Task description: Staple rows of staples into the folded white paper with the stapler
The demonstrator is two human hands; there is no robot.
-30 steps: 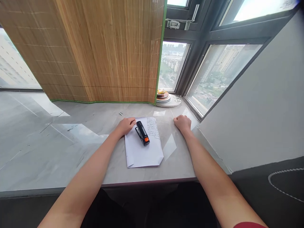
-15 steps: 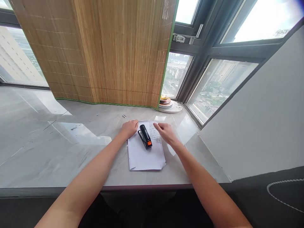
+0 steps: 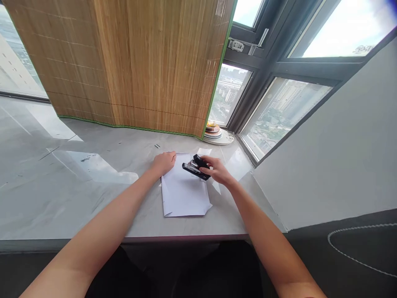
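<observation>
My right hand (image 3: 217, 170) is closed round a black stapler (image 3: 192, 167), which it holds over the upper right part of some white paper (image 3: 185, 199). The stapler's jaws are spread and point left. At the paper's upper left corner, my left hand (image 3: 164, 163) has its fingers curled on the edge; the fingertips are partly hidden. The stapler and right hand cover most of the handwriting on the sheet. The paper's lower corners look folded or creased.
The paper lies on a grey marble-look ledge (image 3: 102, 153). A bamboo blind (image 3: 139, 62) hangs behind it. Stacked plates (image 3: 213, 132) stand in the corner by the window (image 3: 229, 93). A white wall (image 3: 325, 153) bounds the right side, and a twisted cord (image 3: 331, 242) hangs at lower right.
My right hand has come in from the ledge on the right, taken hold of the stapler and lifted it off the paper, turning it. My left hand stays at the paper's corner.
</observation>
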